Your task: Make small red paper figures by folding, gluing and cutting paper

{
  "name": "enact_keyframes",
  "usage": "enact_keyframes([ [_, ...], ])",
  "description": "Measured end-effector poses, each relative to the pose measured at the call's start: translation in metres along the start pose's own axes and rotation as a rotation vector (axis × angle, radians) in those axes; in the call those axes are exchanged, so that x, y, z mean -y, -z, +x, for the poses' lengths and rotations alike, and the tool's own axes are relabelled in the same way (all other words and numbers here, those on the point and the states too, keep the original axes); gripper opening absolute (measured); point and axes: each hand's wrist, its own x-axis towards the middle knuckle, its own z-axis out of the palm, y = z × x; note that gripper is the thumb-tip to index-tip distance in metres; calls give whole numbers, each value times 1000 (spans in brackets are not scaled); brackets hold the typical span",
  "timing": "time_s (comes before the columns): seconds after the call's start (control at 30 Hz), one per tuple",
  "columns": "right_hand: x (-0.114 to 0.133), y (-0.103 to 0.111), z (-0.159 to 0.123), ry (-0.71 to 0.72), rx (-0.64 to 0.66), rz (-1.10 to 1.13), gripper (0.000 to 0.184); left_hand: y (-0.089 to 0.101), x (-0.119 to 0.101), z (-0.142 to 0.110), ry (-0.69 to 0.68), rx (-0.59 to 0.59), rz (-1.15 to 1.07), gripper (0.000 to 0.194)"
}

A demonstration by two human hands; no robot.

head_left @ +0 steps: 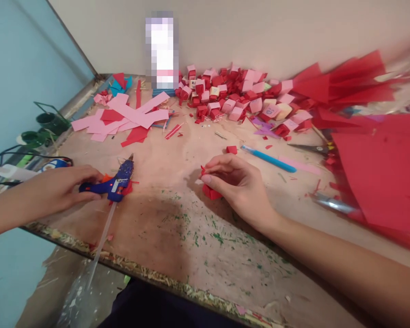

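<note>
My left hand (77,184) is closed around the handle end of a blue hot glue gun (118,182), which lies over red paper scraps with its nozzle pointing away. A long clear glue stick (103,237) sticks out of the gun's back and hangs past the table's front edge. Near the table's middle, my right hand (239,187) pinches a small red paper piece (202,171) between thumb and fingers. Right below those fingertips is a folded red paper box (212,192), partly covered by the hand. Another small red paper box (231,149) sits just beyond.
Pink paper strips (133,114) lie at the back left. Many pink and red paper boxes (228,98) are heaped along the wall. A blue pen (269,158), scissors (310,148) and large red paper sheets (382,168) lie to the right. Green bits litter the wooden table (150,223).
</note>
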Motion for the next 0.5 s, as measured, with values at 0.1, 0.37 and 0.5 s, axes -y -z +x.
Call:
enact_keyframes([
  [0.1, 1, 1, 0, -5, 1, 5, 17, 7, -5, 2, -2, -60, -56, 47],
  [0.37, 3, 1, 1, 106, -36, -149, 5, 11, -39, -2, 166, -222, -850, 20],
  [0.5, 3, 1, 2, 114, -66, -153, 6, 3, -65, 0, 140, -297, -984, 17],
])
